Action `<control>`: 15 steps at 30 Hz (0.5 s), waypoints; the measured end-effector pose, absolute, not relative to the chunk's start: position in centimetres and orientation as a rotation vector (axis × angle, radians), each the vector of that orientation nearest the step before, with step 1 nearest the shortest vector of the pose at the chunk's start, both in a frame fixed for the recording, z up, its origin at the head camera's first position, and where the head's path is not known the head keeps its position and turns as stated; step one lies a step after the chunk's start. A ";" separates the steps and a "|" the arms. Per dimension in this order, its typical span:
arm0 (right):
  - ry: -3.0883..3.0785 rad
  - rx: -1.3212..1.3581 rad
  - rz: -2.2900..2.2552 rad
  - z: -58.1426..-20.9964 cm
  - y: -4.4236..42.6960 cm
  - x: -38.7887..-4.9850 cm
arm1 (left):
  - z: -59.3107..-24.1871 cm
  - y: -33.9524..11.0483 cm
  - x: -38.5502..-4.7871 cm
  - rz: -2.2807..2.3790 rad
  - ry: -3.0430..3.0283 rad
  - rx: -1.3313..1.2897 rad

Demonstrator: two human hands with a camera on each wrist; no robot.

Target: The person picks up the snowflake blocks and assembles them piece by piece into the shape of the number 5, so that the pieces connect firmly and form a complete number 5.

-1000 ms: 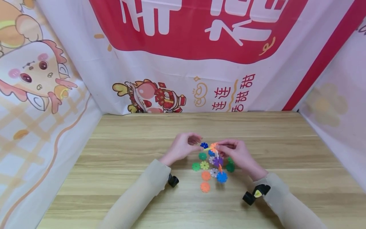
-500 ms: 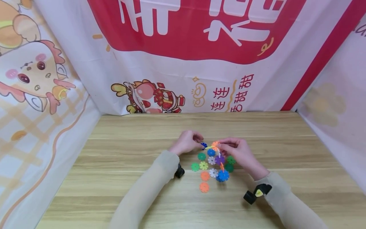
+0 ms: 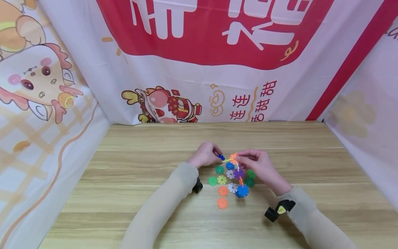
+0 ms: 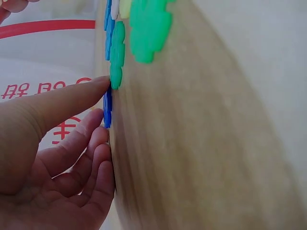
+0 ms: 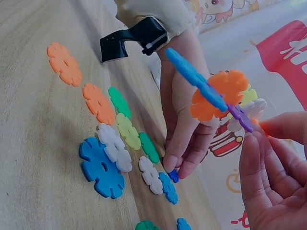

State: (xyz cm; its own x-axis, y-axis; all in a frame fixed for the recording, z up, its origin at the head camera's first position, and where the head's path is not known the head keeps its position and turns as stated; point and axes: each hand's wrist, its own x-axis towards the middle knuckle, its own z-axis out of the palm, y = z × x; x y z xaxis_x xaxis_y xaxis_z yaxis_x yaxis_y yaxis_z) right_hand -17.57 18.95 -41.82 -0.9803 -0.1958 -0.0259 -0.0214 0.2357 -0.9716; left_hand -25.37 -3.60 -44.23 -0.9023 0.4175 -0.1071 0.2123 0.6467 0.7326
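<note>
Several linked plastic discs [image 3: 238,174], blue, orange, purple, white and yellow among them, are held up above the wooden table [image 3: 155,155] by the right hand [image 3: 259,164], with an orange disc [image 3: 233,158] at the far end pinched between thumb and fingers. Down at the tabletop, a dark blue disc [image 4: 108,108] is pinched at its edges by the left hand [image 3: 206,154], near a green disc [image 3: 219,169]. Loose discs are spread flat nearby: two orange ones [image 3: 222,203], white ones [image 3: 232,187] and a yellow one [image 3: 221,180]. Small black cameras [image 3: 272,214] are worn at both wrists.
</note>
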 end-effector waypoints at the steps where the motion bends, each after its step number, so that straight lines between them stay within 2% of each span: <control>1: 2.356 -0.208 -1.845 -41.8 19.0 -17.6 | -44.2 -3.6 -25.4 1.106 2.603 0.507; 15: 2.356 -0.206 -1.843 -42.0 19.1 -17.7 | -44.6 -3.9 -25.1 1.226 2.573 0.557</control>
State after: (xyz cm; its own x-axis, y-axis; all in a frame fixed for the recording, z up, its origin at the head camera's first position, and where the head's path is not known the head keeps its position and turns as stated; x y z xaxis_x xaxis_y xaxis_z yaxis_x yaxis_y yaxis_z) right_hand -17.66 19.09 -41.97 -0.9803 -0.1955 -0.0284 -0.0195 0.2389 -0.9708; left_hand -25.14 -3.89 -44.56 -0.8993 0.4345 -0.0487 0.2358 0.5757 0.7829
